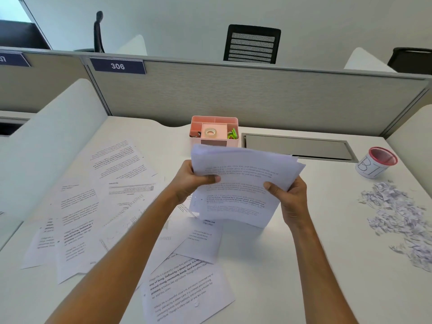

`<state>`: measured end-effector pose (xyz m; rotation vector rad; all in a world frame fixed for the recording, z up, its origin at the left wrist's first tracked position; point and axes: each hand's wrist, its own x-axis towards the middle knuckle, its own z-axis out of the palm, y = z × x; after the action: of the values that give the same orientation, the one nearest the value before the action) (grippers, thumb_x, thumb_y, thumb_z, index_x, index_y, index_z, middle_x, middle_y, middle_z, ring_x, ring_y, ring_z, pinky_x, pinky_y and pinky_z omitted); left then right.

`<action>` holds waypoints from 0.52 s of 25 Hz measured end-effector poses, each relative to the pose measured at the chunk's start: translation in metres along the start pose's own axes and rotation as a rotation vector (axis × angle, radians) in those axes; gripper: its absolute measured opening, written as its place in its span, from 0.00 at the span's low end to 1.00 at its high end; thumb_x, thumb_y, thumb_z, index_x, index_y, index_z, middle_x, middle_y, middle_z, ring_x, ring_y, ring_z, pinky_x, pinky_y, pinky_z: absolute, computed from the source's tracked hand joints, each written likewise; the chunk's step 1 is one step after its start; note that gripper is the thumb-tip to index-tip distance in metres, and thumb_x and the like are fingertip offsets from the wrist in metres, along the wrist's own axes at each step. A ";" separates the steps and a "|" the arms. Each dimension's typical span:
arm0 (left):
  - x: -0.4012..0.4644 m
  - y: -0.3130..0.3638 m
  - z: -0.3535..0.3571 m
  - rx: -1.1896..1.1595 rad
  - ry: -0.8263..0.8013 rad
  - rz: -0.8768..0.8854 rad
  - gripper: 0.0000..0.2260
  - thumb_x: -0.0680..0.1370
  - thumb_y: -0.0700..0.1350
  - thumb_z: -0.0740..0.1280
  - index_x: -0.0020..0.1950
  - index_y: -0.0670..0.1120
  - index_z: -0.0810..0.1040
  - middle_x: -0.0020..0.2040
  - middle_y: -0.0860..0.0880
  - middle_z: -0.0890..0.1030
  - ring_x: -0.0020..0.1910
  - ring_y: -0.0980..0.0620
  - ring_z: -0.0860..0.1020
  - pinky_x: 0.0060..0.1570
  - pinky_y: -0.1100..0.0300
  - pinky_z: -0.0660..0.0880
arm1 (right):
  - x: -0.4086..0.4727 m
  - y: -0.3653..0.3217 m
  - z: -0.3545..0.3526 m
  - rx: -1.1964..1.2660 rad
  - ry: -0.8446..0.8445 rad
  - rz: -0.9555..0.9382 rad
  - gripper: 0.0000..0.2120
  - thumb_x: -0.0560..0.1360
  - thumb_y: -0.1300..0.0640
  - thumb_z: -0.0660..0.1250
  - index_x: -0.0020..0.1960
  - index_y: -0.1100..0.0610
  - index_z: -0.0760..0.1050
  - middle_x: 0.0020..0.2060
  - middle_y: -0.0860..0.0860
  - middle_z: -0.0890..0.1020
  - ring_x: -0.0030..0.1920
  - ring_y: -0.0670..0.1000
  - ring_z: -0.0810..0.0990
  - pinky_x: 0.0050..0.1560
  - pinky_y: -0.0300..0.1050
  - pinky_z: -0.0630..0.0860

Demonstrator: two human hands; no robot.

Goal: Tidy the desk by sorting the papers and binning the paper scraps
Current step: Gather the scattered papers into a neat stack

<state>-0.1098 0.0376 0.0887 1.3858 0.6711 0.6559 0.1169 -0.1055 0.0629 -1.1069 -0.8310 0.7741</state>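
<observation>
The desk (292,253) is a smooth, matt white laminate. The stack of sheets (240,183) held above it is thin white printed paper, as are the loose pages (93,206) at the left. The scraps (397,213) at the right are crumpled, torn paper. The far organiser (214,130) looks like smooth pink plastic. The partition (233,97) behind it is grey woven cloth, matt and faintly rough.

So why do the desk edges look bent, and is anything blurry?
Head view: the wide-angle lens bows the partition and desk; the lighting is soft and even, with faint shadows; print on the held sheaf of papers is slightly smeared, and the paper scraps look mushy.
</observation>
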 end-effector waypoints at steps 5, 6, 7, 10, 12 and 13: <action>0.004 0.009 0.003 0.010 0.000 0.015 0.21 0.64 0.43 0.75 0.56 0.49 0.79 0.49 0.47 0.83 0.48 0.47 0.82 0.46 0.54 0.82 | 0.000 0.001 -0.003 -0.047 -0.004 0.044 0.16 0.63 0.60 0.77 0.49 0.48 0.83 0.45 0.48 0.86 0.45 0.50 0.85 0.41 0.42 0.80; 0.005 0.011 0.003 0.007 0.000 0.030 0.20 0.64 0.42 0.75 0.56 0.50 0.79 0.48 0.49 0.83 0.48 0.48 0.82 0.45 0.56 0.81 | 0.000 0.001 -0.003 -0.050 -0.018 0.039 0.16 0.64 0.60 0.77 0.50 0.48 0.83 0.45 0.48 0.86 0.45 0.49 0.85 0.40 0.41 0.80; 0.007 0.012 0.003 0.006 0.000 0.041 0.20 0.64 0.43 0.75 0.55 0.50 0.79 0.47 0.51 0.84 0.47 0.48 0.82 0.44 0.57 0.81 | 0.001 0.002 -0.003 -0.044 -0.040 0.031 0.18 0.65 0.60 0.76 0.52 0.47 0.82 0.45 0.47 0.86 0.45 0.49 0.84 0.41 0.41 0.80; 0.008 0.005 0.005 -0.027 0.014 0.050 0.19 0.64 0.42 0.75 0.53 0.53 0.81 0.46 0.52 0.84 0.47 0.49 0.83 0.43 0.56 0.81 | 0.003 0.007 -0.003 0.018 -0.061 0.022 0.24 0.66 0.61 0.75 0.60 0.51 0.76 0.48 0.50 0.84 0.48 0.51 0.82 0.43 0.44 0.80; 0.007 -0.006 0.008 -0.058 0.030 0.054 0.17 0.64 0.41 0.76 0.50 0.55 0.83 0.45 0.51 0.85 0.47 0.49 0.83 0.41 0.57 0.80 | 0.002 0.013 -0.002 0.033 0.002 0.048 0.22 0.65 0.60 0.75 0.58 0.56 0.77 0.48 0.51 0.84 0.48 0.52 0.83 0.42 0.45 0.80; 0.006 -0.014 0.010 -0.057 0.043 0.048 0.17 0.64 0.41 0.77 0.50 0.55 0.83 0.46 0.51 0.85 0.47 0.49 0.84 0.41 0.57 0.81 | 0.000 0.016 -0.001 0.033 0.036 0.075 0.19 0.64 0.60 0.76 0.55 0.55 0.79 0.47 0.51 0.85 0.46 0.52 0.84 0.41 0.45 0.80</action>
<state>-0.0975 0.0348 0.0750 1.3416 0.6506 0.7396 0.1160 -0.1012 0.0470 -1.1248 -0.7474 0.8254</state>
